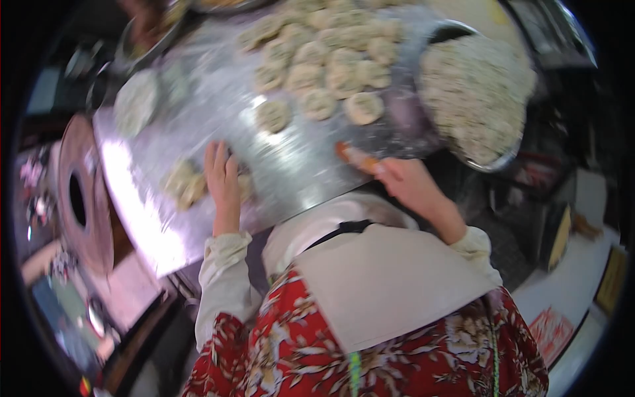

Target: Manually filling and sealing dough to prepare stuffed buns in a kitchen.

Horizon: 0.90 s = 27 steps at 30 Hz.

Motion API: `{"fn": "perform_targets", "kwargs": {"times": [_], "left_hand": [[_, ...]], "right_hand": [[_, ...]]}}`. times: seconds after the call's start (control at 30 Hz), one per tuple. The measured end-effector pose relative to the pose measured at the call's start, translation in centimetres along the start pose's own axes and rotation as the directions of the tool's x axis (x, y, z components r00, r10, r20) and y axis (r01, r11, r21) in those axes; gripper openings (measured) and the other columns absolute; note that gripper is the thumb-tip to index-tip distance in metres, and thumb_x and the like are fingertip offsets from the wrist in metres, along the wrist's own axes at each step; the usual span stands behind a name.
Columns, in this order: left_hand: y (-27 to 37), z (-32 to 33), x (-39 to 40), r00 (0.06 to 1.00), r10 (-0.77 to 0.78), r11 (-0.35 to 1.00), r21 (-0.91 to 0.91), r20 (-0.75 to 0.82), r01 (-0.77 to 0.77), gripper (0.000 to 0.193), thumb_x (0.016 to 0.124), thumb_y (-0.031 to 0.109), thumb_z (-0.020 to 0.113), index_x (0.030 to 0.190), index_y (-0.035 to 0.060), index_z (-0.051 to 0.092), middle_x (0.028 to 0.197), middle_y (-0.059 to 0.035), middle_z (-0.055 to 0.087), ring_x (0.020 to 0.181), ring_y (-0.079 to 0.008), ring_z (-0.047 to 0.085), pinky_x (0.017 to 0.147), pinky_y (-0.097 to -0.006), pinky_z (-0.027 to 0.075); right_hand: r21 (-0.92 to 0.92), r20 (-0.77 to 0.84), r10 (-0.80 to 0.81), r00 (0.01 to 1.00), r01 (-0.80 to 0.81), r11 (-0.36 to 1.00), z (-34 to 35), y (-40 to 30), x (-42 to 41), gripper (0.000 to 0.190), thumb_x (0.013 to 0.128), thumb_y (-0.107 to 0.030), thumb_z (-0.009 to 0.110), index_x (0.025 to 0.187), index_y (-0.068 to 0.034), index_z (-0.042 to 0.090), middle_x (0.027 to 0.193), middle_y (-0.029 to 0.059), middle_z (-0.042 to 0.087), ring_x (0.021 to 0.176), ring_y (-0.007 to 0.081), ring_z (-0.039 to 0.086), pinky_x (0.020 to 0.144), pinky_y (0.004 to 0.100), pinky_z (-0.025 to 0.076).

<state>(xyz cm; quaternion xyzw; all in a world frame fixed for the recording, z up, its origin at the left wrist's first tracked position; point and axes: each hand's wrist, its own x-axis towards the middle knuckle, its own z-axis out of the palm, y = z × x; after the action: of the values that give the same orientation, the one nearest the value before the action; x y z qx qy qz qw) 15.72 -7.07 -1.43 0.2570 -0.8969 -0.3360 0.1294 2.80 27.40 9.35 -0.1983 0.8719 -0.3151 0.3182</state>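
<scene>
My left hand (pixel 222 173) lies palm down on a metal worktop (pixel 292 159), fingers stretched out. Left of it is a small cluster of dough lumps (pixel 184 184). Another dough piece (pixel 245 186) shows at its right edge, partly covered by the hand. In my right hand (pixel 409 183), at the worktop's near edge, is a short wooden tool (pixel 356 157), whitened in the middle; it looks like a small rolling pin but is blurred. Beyond both hands, flattened dough rounds (pixel 317 104) with darker centres lie in rows, thickest towards the back.
A large metal bowl (pixel 488 166) heaped with a pale floury mass (pixel 474 94) stands at the right. A blurred round white object (pixel 137 102) sits at the left edge. Another person's hand (pixel 144 22) is in a metal bowl (pixel 163 47) at back left. A brown ring-shaped object (pixel 94 198) stands beside the worktop.
</scene>
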Motion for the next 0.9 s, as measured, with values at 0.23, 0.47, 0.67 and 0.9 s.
{"fn": "perform_targets", "kwargs": {"times": [0.23, 0.47, 0.67, 0.9], "left_hand": [[3.9, 2.8, -0.8, 0.95, 0.19, 0.67, 0.674, 0.249, -0.311, 0.057, 0.096, 0.026, 0.044, 0.147, 0.004, 0.03, 0.154, -0.0112, 0.028, 0.141, -0.0297, 0.026, 0.116, -0.0419, 0.018], [2.5, 1.3, 0.6, 0.97, 0.02, 0.995, 0.088, 0.241, -0.043, 0.053, 0.099, 0.03, 0.04, 0.145, 0.003, 0.035, 0.152, -0.0155, 0.03, 0.141, -0.0286, 0.026, 0.116, -0.0391, 0.017], [-2.4, -2.6, -0.3, 0.95, -0.149, 0.987, 0.1, 0.273, 0.126, 0.047, 0.088, 0.021, 0.064, 0.126, -0.0015, 0.05, 0.121, -0.0147, 0.055, 0.101, -0.0223, 0.056, 0.087, -0.0336, 0.045], [-5.4, -3.1, -2.5, 0.836, -0.459, 0.886, 0.22, 0.3, 0.408, 0.04, 0.077, 0.027, 0.076, 0.095, -0.0035, 0.057, 0.08, -0.0058, 0.054, 0.062, -0.0145, 0.046, 0.054, -0.0299, 0.043]], "right_hand": [[0.206, -0.071, 0.088, 0.994, -0.072, 0.976, -2.4, 0.9, -3.6, 0.039, 0.097, -0.036, 0.049, 0.08, -0.002, 0.058, 0.066, 0.0166, 0.06, 0.06, 0.0345, 0.058, 0.057, 0.0407, 0.044], [0.712, -0.391, 0.353, 0.85, 0.037, 0.701, -7.4, 5.1, -10.0, 0.031, 0.1, -0.027, 0.047, 0.085, -0.002, 0.057, 0.06, -0.0005, 0.052, 0.049, 0.0053, 0.046, 0.048, 0.0227, 0.037], [0.58, -0.66, 0.536, 0.528, -0.096, 0.809, -10.0, 15.5, -12.5, 0.036, 0.101, -0.029, 0.046, 0.079, -0.002, 0.056, 0.058, 0.0008, 0.051, 0.048, 0.0083, 0.048, 0.046, 0.0266, 0.038], [0.752, -0.495, 0.595, 0.634, -0.032, 0.659, -9.3, 14.9, -10.5, 0.039, 0.101, -0.028, 0.045, 0.073, -0.002, 0.05, 0.061, 0.0004, 0.048, 0.051, 0.0083, 0.046, 0.047, 0.0256, 0.038]]}}
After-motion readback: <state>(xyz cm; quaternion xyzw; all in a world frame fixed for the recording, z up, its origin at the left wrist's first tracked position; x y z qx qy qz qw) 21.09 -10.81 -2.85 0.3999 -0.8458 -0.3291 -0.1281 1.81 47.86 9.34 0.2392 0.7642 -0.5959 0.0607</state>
